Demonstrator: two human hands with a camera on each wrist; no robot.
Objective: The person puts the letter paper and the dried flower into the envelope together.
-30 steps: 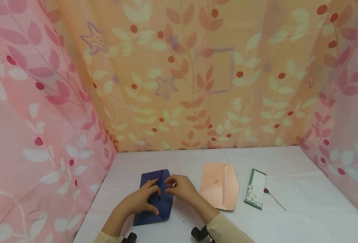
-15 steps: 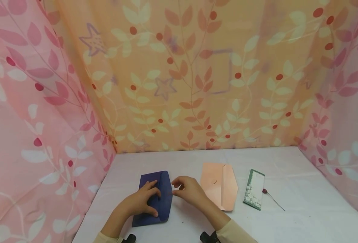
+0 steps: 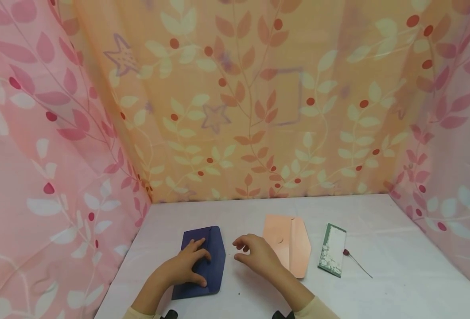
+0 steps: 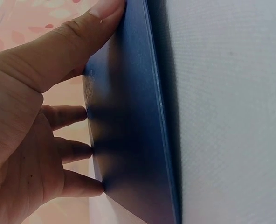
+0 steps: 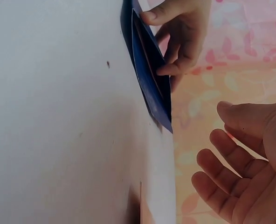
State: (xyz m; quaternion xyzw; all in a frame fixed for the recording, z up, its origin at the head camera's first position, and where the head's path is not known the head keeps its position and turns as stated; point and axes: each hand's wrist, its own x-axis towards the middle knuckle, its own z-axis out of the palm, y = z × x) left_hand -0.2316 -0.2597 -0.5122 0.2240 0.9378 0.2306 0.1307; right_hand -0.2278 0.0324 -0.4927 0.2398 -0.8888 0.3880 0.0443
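A dark blue envelope [image 3: 215, 252] lies flat on the white table [image 3: 398, 266] at the front left. My left hand [image 3: 183, 268] rests on it with straight fingers and the thumb at its near edge; the left wrist view shows the fingertips [image 4: 89, 149] pressing the blue envelope [image 4: 128, 140]. My right hand [image 3: 256, 254] hovers just right of it, between the blue envelope and a peach envelope [image 3: 288, 248], its fingers loosely curled and holding nothing. In the right wrist view the right hand [image 5: 243, 163] is off the table, apart from the blue envelope [image 5: 149, 79].
A green-bordered card [image 3: 332, 249] lies right of the peach envelope, with a small red flower on a thin stem [image 3: 356, 261] beside it. Leaf-patterned fabric walls [image 3: 238, 110] close in the table on the left, back and right.
My right hand has lifted off the blue envelope's flap and drawn away to the right, toward the peach envelope. My left hand stays pressed on the blue envelope.
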